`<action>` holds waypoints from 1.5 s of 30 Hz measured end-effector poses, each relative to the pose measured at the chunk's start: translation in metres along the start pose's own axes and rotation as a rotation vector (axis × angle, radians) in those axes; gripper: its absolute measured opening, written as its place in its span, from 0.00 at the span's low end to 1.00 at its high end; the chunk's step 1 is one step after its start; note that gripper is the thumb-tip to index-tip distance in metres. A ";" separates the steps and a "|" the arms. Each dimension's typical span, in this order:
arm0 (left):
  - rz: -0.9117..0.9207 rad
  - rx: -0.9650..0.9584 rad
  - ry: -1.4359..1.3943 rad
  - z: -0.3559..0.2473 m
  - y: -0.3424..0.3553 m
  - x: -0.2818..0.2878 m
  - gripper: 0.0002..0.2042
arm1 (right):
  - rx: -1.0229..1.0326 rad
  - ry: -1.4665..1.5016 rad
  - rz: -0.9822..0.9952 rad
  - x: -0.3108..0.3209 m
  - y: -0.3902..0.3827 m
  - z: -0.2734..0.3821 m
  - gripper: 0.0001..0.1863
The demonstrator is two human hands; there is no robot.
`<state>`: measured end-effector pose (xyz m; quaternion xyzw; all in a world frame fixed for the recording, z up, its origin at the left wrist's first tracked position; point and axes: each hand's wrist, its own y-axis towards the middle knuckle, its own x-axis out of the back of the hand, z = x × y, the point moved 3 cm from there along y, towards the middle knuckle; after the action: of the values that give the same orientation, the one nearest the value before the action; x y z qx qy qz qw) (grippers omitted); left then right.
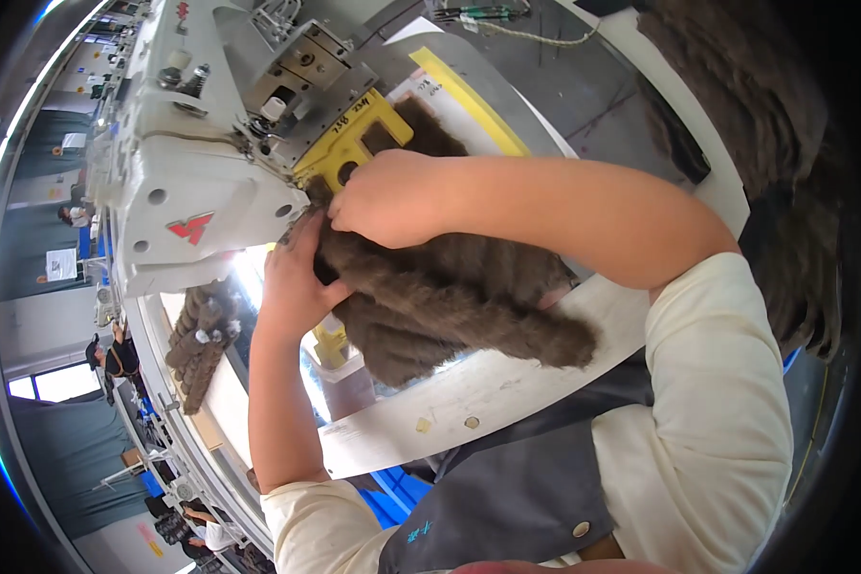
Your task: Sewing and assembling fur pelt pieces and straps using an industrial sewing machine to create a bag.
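Observation:
A brown fur piece lies bunched under both my hands, one thick roll of it reaching toward the front edge of the work table. My left hand grips the fur's left edge close to the sewing machine head, its thumb spread over the pile. My right hand is closed, fingers curled down on the fur beside the machine's needle area. The needle itself is hidden behind the head and my fingers. Just beyond my right hand sits a yellow plate with cut-out holes and handwriting.
A yellow strip edges white sheets behind my right forearm. More dark fur hangs at the far right. A braided-looking fur bundle rests left of the machine. Tools with green handles lie at the back. Other people work along the left.

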<state>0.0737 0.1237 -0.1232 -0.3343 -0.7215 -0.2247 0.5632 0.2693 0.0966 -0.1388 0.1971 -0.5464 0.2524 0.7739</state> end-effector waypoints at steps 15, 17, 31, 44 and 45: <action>0.090 0.080 0.136 -0.024 -0.014 0.010 0.51 | 0.014 0.058 0.072 0.013 -0.015 0.011 0.14; 0.070 0.078 0.103 -0.024 -0.018 0.007 0.51 | 0.020 0.057 0.086 0.010 -0.017 0.015 0.15; 0.015 0.040 -0.006 -0.025 -0.023 0.003 0.50 | 0.070 0.149 -0.075 0.005 -0.027 0.015 0.23; -0.125 0.085 0.097 -0.065 -0.040 0.004 0.47 | 0.105 0.147 0.007 0.008 -0.025 0.006 0.26; -0.172 -0.011 0.142 -0.079 -0.044 0.005 0.45 | 0.112 0.150 0.047 0.007 -0.025 0.004 0.27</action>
<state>0.0933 0.0401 -0.0948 -0.2574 -0.7046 -0.2993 0.5897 0.2833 0.0752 -0.1321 0.2080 -0.4765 0.3148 0.7941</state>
